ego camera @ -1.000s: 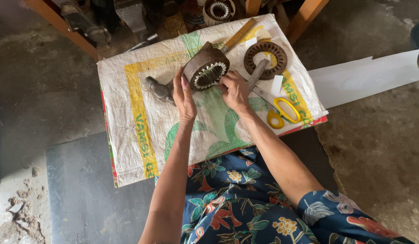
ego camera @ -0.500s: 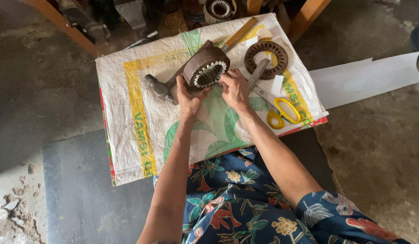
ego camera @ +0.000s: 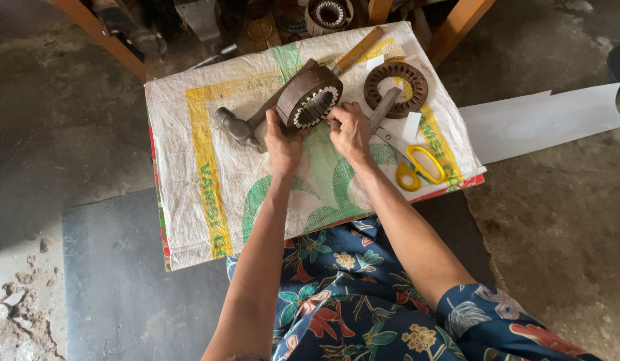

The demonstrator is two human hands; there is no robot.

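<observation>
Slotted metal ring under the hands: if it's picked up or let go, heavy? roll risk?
The slotted metal ring looks like thick rusty steel, so probably heavy for its size and rigid. It stands tilted on its rim between the left hand and right hand, so it may roll or tip flat. The woven sack under it probably gives some grip.

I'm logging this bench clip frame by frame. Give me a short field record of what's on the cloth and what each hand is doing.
surface: woven sack spread over a low table
left hand: grips the lower left side of the stator
right hand: fingertips at the stator's toothed opening
stator: ring tilted on edge, white lining in its slots
hammer: lies left of the stator, partly under it
second ring: flat, to the right
scissors: yellow handles, near the right edge
</observation>
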